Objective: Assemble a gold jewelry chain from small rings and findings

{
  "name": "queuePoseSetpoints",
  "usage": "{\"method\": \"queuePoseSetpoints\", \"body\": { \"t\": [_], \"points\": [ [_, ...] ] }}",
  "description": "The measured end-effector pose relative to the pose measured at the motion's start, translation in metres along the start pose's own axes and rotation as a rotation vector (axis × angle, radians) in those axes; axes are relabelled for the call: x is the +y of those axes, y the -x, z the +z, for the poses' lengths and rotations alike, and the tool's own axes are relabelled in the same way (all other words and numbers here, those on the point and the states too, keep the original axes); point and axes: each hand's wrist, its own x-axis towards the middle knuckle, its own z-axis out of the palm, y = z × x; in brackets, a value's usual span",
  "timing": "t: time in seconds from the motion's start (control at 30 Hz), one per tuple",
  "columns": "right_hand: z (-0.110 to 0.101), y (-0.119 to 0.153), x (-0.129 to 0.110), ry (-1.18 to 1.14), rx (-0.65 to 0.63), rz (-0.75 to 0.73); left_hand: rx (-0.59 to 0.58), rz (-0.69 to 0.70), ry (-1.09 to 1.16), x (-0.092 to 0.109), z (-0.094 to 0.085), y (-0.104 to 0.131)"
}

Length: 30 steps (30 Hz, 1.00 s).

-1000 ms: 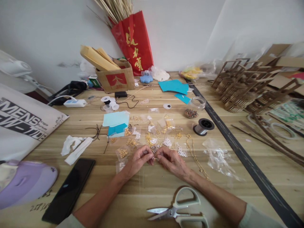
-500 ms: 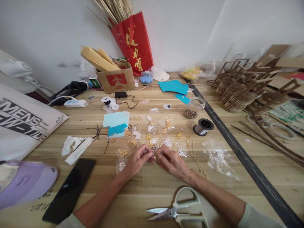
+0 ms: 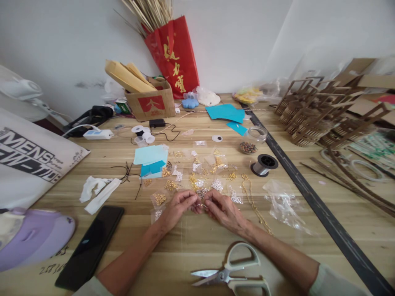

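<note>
My left hand (image 3: 178,208) and my right hand (image 3: 223,210) meet fingertip to fingertip over the wooden table (image 3: 191,246). Together they pinch a tiny metal piece (image 3: 201,204), too small to name. Just beyond the fingers lie several small clear bags of gold and silver findings (image 3: 197,176). A thin gold chain (image 3: 253,203) runs along the table beside my right wrist. Cream-handled scissors (image 3: 234,271) lie near my right forearm.
A black phone (image 3: 91,246) lies at the near left beside a purple object (image 3: 33,238). A wire spool (image 3: 264,164), a bead jar (image 3: 251,142), teal paper (image 3: 151,160), crumpled plastic (image 3: 284,205) and a cardboard box (image 3: 151,98) are farther back. Wooden lattice pieces (image 3: 321,115) fill the right.
Both hands stay nearly in place; the fingertips have shifted slightly on the small piece held between them.
</note>
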Motion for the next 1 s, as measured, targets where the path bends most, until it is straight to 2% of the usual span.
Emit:
{"method": "queuePoseSetpoints", "body": {
  "t": [0.33, 0.53, 1.0],
  "points": [
    [0.0004, -0.0002, 0.0028, -0.016, 0.011, -0.003, -0.042, -0.045, -0.023, 0.0067, -0.0018, 0.0032],
    [0.0001, -0.0011, -0.0014, -0.018, 0.001, 0.002, -0.016, -0.049, -0.037, 0.0052, -0.0011, 0.0022],
    [0.0006, 0.0005, 0.0009, -0.017, -0.02, 0.01, -0.006, 0.051, -0.136, 0.0005, -0.0045, 0.0004]
  ]
}}
